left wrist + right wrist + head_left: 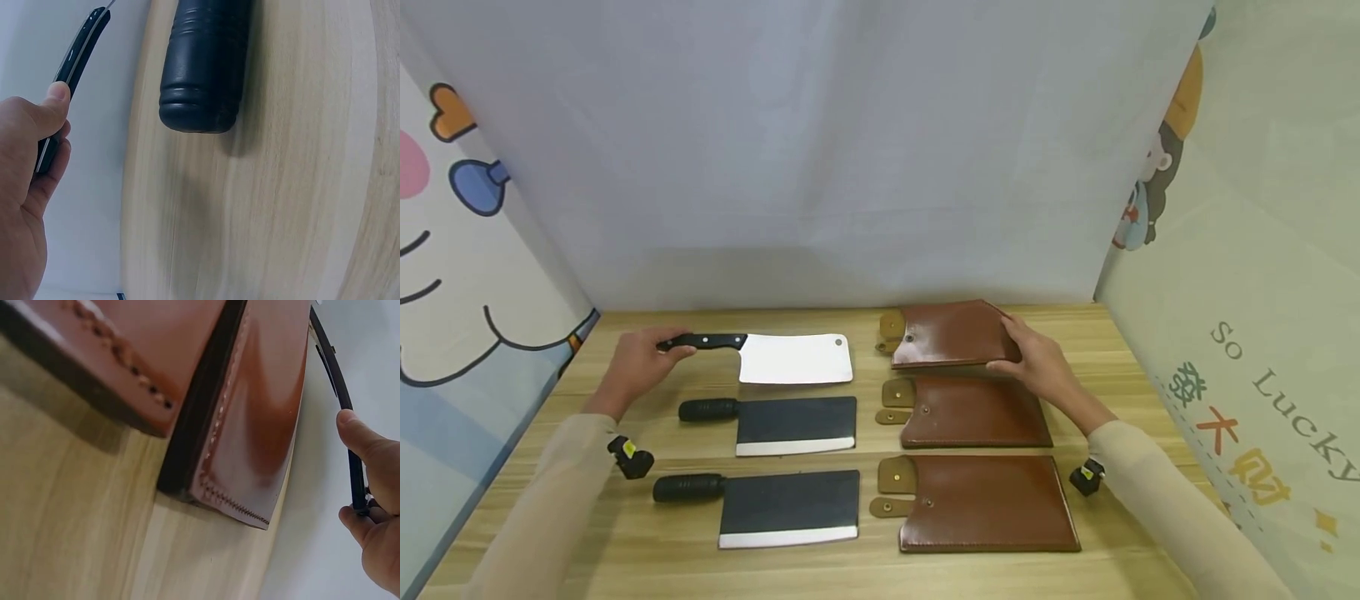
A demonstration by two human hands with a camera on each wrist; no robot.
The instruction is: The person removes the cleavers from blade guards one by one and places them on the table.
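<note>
At the back left, my left hand (pixel 638 360) grips the end of the black riveted handle (pixel 703 341) of a silver cleaver (pixel 796 359). In the left wrist view the thumb lies along that handle (pixel 81 56). On the right, my right hand (pixel 1037 357) pinches the right end of the rearmost brown leather sheath (pixel 953 335), which is tilted up. Its dark edge (pixel 340 387) shows between thumb and fingers in the right wrist view. The sheath's strap end points toward the cleaver's blade, with a gap between them.
Two dark-bladed cleavers, a middle one (pixel 796 425) and a front one (pixel 790 508), lie before the silver one. Beside them lie a middle sheath (pixel 973 421) and a front sheath (pixel 988 504), straps leftward. A pale cloth (pixel 850 150) hangs behind the wooden table (pixel 820 579).
</note>
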